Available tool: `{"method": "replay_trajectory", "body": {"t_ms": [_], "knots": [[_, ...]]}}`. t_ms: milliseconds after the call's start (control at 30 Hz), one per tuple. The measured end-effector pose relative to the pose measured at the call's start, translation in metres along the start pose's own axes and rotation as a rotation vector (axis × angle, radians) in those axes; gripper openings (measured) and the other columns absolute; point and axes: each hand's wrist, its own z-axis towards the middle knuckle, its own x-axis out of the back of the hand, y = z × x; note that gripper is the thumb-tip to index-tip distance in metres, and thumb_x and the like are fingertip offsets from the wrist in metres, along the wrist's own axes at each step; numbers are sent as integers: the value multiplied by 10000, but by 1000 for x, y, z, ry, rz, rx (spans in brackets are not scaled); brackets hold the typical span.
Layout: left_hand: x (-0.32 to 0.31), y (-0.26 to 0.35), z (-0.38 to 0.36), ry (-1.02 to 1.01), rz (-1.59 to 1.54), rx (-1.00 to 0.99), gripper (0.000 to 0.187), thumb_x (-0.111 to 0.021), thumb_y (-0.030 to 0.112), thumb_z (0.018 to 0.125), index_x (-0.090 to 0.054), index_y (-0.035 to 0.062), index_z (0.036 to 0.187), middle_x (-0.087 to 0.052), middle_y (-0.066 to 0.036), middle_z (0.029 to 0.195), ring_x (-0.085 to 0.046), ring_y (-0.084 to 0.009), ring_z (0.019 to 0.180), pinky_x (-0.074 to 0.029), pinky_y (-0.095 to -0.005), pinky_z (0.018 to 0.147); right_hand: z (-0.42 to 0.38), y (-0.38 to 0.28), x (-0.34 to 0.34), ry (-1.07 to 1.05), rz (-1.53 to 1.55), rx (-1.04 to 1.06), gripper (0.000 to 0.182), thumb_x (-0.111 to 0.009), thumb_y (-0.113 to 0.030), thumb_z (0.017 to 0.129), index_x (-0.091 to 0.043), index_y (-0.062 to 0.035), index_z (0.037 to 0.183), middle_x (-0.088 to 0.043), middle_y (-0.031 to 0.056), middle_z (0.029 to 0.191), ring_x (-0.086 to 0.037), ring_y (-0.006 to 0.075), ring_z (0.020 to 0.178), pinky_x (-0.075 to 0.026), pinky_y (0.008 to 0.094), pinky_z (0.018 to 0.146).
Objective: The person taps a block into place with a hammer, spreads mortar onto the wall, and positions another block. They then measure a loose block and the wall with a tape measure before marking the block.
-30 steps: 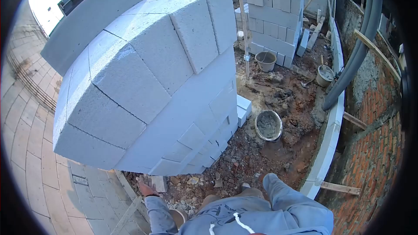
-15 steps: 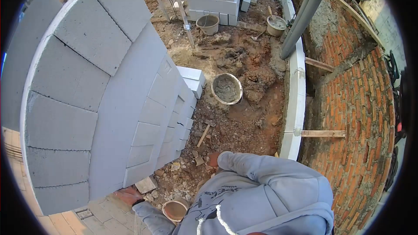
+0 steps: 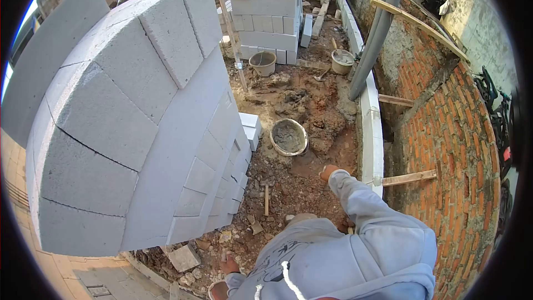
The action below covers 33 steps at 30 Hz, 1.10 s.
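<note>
My left hand point(image 3: 228, 265) is low in the view, its fingers stretched out and nothing seen in them. Beside it, a small bucket point(image 3: 217, 289) is partly covered by my sleeve. My right hand point(image 3: 328, 171) reaches forward over the dirt, its fingers too small to make out clearly. A bucket of grey mortar point(image 3: 288, 137) stands ahead and left of that hand, apart from it. A hammer point(image 3: 266, 200) lies on the ground between my hands. The tall stack of pale blocks point(image 3: 166, 116) rises on my left, and a loose block point(image 3: 184, 258) lies near my left hand.
Another block stack point(image 3: 264, 6) stands ahead, with a bucket point(image 3: 262, 63) before it. A mortar bucket point(image 3: 342, 61) sits farther right. A low block wall point(image 3: 373, 133), grey pipes point(image 3: 377, 33) and a brick wall point(image 3: 444, 150) with wooden props point(image 3: 410, 178) line the right.
The view has tilted up and shifted. My right hand has swung forward toward the mortar bucket. My left hand has drawn back from the block stack's base toward my body.
</note>
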Motion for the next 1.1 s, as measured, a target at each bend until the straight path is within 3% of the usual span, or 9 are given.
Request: {"method": "replay_trajectory", "body": {"t_ms": [100, 167, 267, 333, 467, 633, 733, 867, 1100], "knots": [[3, -60, 39, -114, -257, 98, 239, -559, 201, 803, -623, -28, 819, -588, -72, 717, -543, -157, 681, -432, -319, 577, -4, -4, -61, 18, 345, -248, 453, -525, -381, 774, -622, -26, 1040, -584, 213, 1079, -551, 366, 1020, -440, 418, 875], [63, -94, 92, -556, 781, -220, 264, -540, 239, 838, -575, 108, 1064, -624, -133, 969, -610, -301, 794, -488, -414, 700, -25, -2, -135, -52, 350, -283, 461, -528, -380, 772, -619, -11, 1032, -578, 227, 1079, -546, 370, 1026, -441, 417, 874], [120, -135, 118, -470, 973, -394, 258, -536, 291, 817, -599, 190, 1046, -633, -117, 953, -609, -307, 804, -479, -426, 720, -49, 3, -207, -99, 369, -297, 458, -532, -373, 768, -619, 3, 1016, -574, 241, 1075, -543, 368, 1031, -443, 411, 870], [131, -130, 117, -379, 1137, -111, 321, -597, 288, 765, -627, -22, 844, -653, -132, 845, -626, -301, 733, -462, -447, 614, -74, 13, -237, -169, 302, -325, 409, -540, -341, 757, -640, -15, 983, -588, 216, 1067, -558, 340, 1025, -456, 389, 862], [128, -118, 94, -537, 1109, -95, 311, -599, 262, 774, -619, -39, 851, -648, -141, 874, -630, -278, 721, -472, -411, 609, -107, 47, -280, -274, 171, -377, 360, -536, -316, 769, -651, -38, 967, -606, 184, 1046, -573, 315, 1009, -469, 382, 844], [3, -47, 66, -708, 1029, -24, 295, -603, 219, 788, -605, -67, 863, -640, -156, 923, -636, -240, 703, -489, -353, 602, -101, 87, -241, -347, 71, -190, 304, -574, -263, 777, -632, 3, 913, -641, 175, 912, -631, 303, 861, -513, 395, 720], [-91, 18, 58, -548, 1021, 44, 320, -621, 228, 782, -593, -65, 907, -639, -156, 915, -633, -212, 695, -492, -312, 606, -32, 134, -247, -93, 1051, -710, 210, -619, -211, 781, -575, -6, 804, -606, 114, 666, -581, 229, 472, -466, 347, 425], [-242, 152, 58, -452, 725, -26, 438, -661, 280, 748, -557, -21, 1049, -638, -135, 848, -612, -203, 720, -484, -301, 649, 17, 184, -148, -55, 1183, -756, 274, -614, -225, 770, -624, 27, 878, -647, 145, 769, -634, 258, 599, -498, 350, 592], [-377, 331, 127, -249, 488, -705, 389, -586, 178, 824, -510, -47, 1133, -598, -152, 1013, -561, -200, 925, -436, -284, 822, 86, 318, -4, 54, 758, -674, 441, -598, -309, 757, -588, 68, 985, -629, 215, 942, -611, 332, 895, -478, 363, 813]]}}
